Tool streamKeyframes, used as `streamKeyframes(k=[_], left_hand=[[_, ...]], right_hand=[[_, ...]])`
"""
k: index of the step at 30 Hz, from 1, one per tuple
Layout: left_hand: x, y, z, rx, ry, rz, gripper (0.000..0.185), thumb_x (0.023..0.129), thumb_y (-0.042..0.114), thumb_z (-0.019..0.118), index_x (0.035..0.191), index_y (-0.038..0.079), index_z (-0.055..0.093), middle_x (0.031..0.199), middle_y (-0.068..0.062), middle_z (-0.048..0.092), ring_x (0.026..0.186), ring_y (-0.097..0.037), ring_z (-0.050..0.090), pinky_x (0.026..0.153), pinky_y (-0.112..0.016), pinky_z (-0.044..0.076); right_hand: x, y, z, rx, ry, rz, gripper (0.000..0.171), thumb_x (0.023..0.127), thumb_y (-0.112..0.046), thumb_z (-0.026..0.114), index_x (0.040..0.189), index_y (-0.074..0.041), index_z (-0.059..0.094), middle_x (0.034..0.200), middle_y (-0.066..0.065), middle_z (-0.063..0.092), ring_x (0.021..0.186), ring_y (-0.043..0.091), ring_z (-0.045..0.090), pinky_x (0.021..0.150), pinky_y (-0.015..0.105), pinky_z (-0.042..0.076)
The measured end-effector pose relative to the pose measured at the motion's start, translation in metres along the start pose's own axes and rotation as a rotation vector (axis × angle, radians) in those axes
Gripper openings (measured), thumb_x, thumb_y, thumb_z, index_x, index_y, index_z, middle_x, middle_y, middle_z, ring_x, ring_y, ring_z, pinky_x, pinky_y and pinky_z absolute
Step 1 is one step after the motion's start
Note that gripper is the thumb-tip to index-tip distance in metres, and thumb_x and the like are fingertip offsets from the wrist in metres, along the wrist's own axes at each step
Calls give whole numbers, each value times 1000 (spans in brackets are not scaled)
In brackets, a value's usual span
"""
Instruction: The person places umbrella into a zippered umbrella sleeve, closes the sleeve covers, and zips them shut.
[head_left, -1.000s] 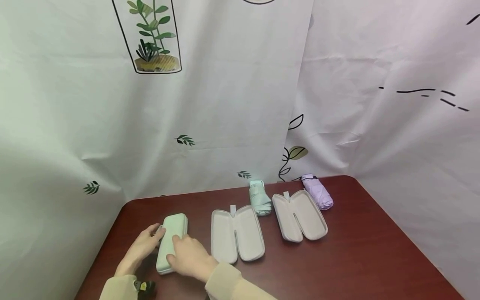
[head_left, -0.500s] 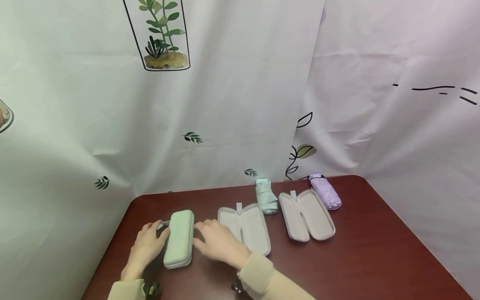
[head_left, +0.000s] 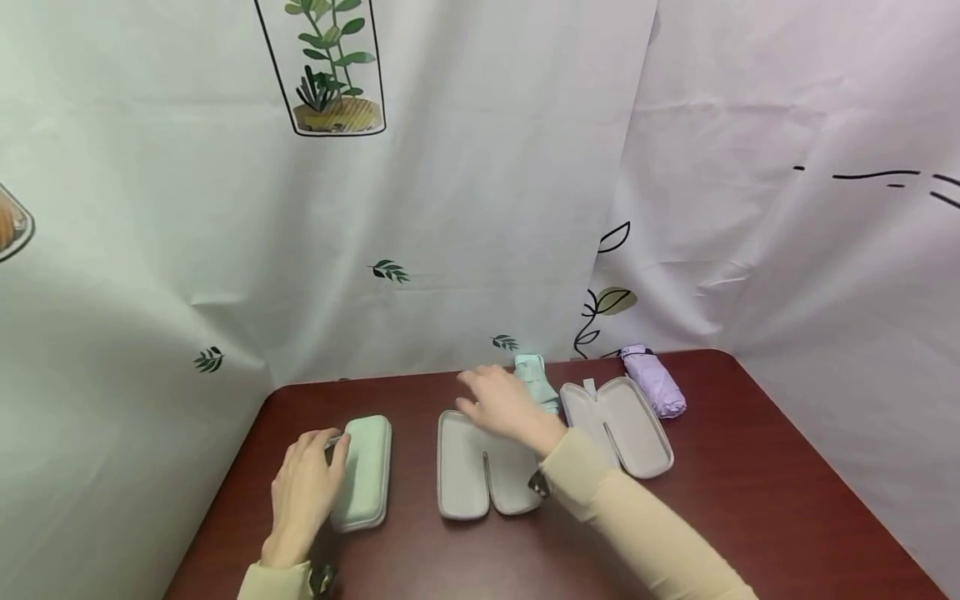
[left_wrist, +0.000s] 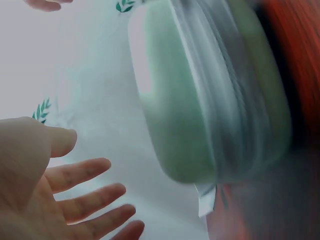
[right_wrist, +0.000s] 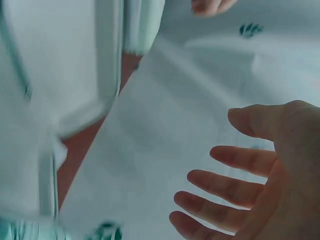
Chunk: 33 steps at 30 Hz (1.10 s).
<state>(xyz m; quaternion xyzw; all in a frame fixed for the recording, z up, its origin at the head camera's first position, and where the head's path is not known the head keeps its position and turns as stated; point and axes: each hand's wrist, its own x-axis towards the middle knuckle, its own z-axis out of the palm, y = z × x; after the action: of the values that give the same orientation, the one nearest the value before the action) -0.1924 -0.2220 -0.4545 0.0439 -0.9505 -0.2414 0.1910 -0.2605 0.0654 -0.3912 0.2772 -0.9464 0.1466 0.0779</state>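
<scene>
A closed pale green zip case [head_left: 367, 475] lies at the left of the table, and my left hand [head_left: 306, 492] is at its left edge near the far end. In the left wrist view the fingers [left_wrist: 90, 202] are spread and extended, with the case's zip side and a small pull tab [left_wrist: 206, 200] in sight. My right hand [head_left: 506, 404] hovers over the far end of an opened case [head_left: 462, 475] with a light grey lining. Its fingers [right_wrist: 220, 182] are extended and hold nothing. Just behind it, partly hidden, is a folded mint umbrella [head_left: 534, 379].
A second opened case [head_left: 633, 425] lies to the right, partly covered by the right forearm. Beyond it a folded lilac umbrella [head_left: 654, 382] rests near the back edge of the dark red table [head_left: 765, 492]. A printed white curtain [head_left: 480, 208] hangs behind.
My right hand has left the closed green case and moved right and away, over the middle opened case. My left hand stays beside the green case. The view has shifted slightly.
</scene>
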Motion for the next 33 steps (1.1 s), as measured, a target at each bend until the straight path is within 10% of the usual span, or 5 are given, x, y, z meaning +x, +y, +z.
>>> streamKeyframes(k=[9, 18, 33], left_hand=[[-2, 27, 14, -20, 48, 86, 25, 96, 26, 58, 109, 8, 72, 90, -9, 71, 73, -32, 67, 55, -52, 48], [2, 55, 44, -179, -48, 84, 20, 94, 26, 65, 104, 10, 73, 83, -3, 70, 70, -19, 64, 62, -43, 49], [-2, 73, 91, -336, -155, 5, 22, 90, 20, 69, 103, 2, 70, 70, 1, 63, 59, -12, 54, 56, -32, 45]], right_hand=[[8, 55, -14, 114, -9, 202, 47, 98, -32, 58, 133, -1, 56, 128, 17, 60, 117, 34, 57, 95, 49, 46], [17, 108, -2, 273, -32, 421, 54, 97, -30, 57, 137, 4, 47, 134, 25, 52, 121, 42, 51, 96, 53, 43], [24, 117, 30, 381, -56, 573, 73, 96, -26, 62, 149, 7, 24, 143, 33, 39, 131, 46, 38, 103, 55, 36]])
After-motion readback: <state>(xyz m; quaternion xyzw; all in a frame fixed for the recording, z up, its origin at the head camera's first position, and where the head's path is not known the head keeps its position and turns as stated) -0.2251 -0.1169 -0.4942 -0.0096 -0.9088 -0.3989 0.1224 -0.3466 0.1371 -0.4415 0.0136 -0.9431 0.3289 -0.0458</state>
